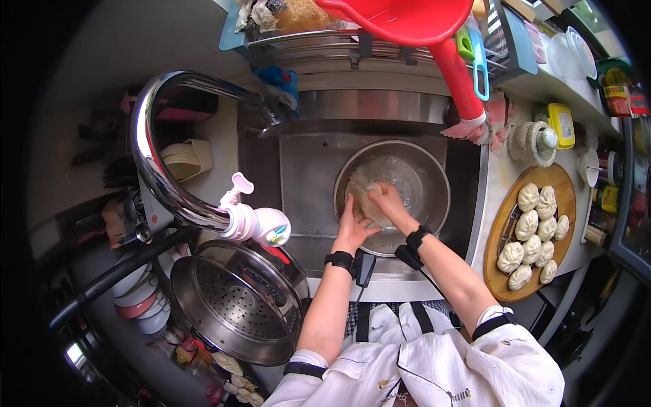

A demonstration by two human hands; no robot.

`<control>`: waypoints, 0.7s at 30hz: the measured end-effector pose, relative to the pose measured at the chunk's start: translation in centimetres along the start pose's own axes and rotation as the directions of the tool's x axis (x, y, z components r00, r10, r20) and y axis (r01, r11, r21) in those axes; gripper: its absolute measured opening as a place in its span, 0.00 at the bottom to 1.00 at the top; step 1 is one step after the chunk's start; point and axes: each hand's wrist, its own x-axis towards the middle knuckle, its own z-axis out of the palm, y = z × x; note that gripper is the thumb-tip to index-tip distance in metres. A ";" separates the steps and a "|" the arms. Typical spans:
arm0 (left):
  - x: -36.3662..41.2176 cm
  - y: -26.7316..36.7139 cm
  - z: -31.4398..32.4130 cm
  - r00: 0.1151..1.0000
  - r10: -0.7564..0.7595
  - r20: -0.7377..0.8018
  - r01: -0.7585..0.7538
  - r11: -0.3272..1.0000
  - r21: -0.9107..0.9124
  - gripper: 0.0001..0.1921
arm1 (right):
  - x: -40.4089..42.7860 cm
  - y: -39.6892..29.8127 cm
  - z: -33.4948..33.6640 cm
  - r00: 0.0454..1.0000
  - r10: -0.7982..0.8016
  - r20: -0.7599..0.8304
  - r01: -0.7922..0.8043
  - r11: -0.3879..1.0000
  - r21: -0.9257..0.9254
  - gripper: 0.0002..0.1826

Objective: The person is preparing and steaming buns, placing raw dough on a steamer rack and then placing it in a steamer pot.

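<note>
A round steel basin [441,196] holding water stands in the stainless steel sink [307,178]. Inside it lies a pale, wet, translucent cloth-like piece [360,185]. My right hand [390,203] is closed on a bunched part of this piece, near the basin's middle. My left hand [354,224] is beside it over the basin's left front part, fingers spread and palm turned up, against the piece's lower edge. Whether its fingers hold any of it cannot be told.
The chrome faucet [147,147] with a pink and white nozzle [244,221] arches at the left. Steel steamer pots [234,300] stand at the lower left. At the right, a wooden board [496,254] bears several buns [526,225]. A red ladle [407,20] hangs over the back rack.
</note>
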 end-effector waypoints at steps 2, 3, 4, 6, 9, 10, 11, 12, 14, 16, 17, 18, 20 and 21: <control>-0.2 -0.1 0.1 1.000 -0.006 -0.028 0.005 0.999 -0.051 0.38 | -4.5 -2.0 1.2 0.997 -0.053 0.057 0.053 0.999 0.001 0.19; 0.7 -0.4 -0.6 0.993 0.064 0.095 -0.059 0.996 -0.061 0.33 | -6.8 -3.2 2.4 0.971 -0.237 -0.023 0.238 0.971 0.020 0.14; 1.6 -0.8 -1.2 0.967 0.131 0.216 -0.118 0.990 -0.076 0.27 | -8.6 -4.4 3.3 0.906 -0.410 -0.108 0.415 0.910 0.026 0.09; 1.7 -1.1 -0.7 0.975 0.104 0.195 -0.104 0.995 -0.011 0.18 | -9.2 -4.8 3.4 0.888 -0.443 -0.122 0.437 0.896 -0.076 0.11; -0.1 -1.3 2.2 0.991 0.094 0.099 -0.105 0.988 0.110 0.20 | -6.4 -4.1 1.7 0.951 -0.308 -0.016 0.277 0.876 -0.394 0.18; -1.1 -1.5 3.8 0.991 0.087 0.100 -0.099 0.988 0.119 0.20 | -4.5 -3.3 0.5 0.951 -0.307 -0.026 0.274 0.879 -0.390 0.18; -1.7 -2.1 5.6 0.985 0.088 0.148 -0.106 0.987 0.119 0.21 | -2.2 -1.0 -1.4 0.896 -0.365 -0.254 0.246 0.883 -0.400 0.17; -2.0 -2.2 5.9 0.978 0.102 0.183 -0.122 0.987 0.103 0.22 | -1.6 -0.6 -1.6 0.798 -0.404 -0.448 0.221 0.887 -0.406 0.16; -1.6 -1.7 5.0 0.978 0.057 0.199 -0.069 0.996 0.054 0.24 | -4.2 -0.1 -0.7 0.776 -0.471 -0.419 0.256 0.843 -0.473 0.16; -0.5 -1.2 3.5 0.992 0.039 0.119 -0.040 0.999 0.006 0.24 | -8.8 -1.4 1.7 0.803 -0.561 -0.202 0.457 0.797 -0.395 0.15; 0.0 -0.9 3.3 0.997 -0.024 0.080 0.019 0.998 0.061 0.24 | -9.9 -1.8 2.3 0.820 -0.550 -0.157 0.478 0.810 -0.339 0.13; 0.3 -1.4 3.2 0.996 -0.026 0.081 0.021 0.997 0.068 0.24 | -9.4 -1.7 2.5 0.818 -0.551 -0.164 0.478 0.811 -0.337 0.13; 0.2 -2.6 3.4 0.989 0.069 0.128 -0.081 0.993 0.088 0.22 | -7.4 -1.6 1.8 0.660 -0.744 -0.105 0.617 0.617 -0.488 0.15; -0.1 -2.4 4.1 0.977 -0.032 0.210 0.012 0.995 0.096 0.21 | -6.9 -3.4 0.6 0.851 -0.464 -0.245 0.338 0.842 -0.420 0.18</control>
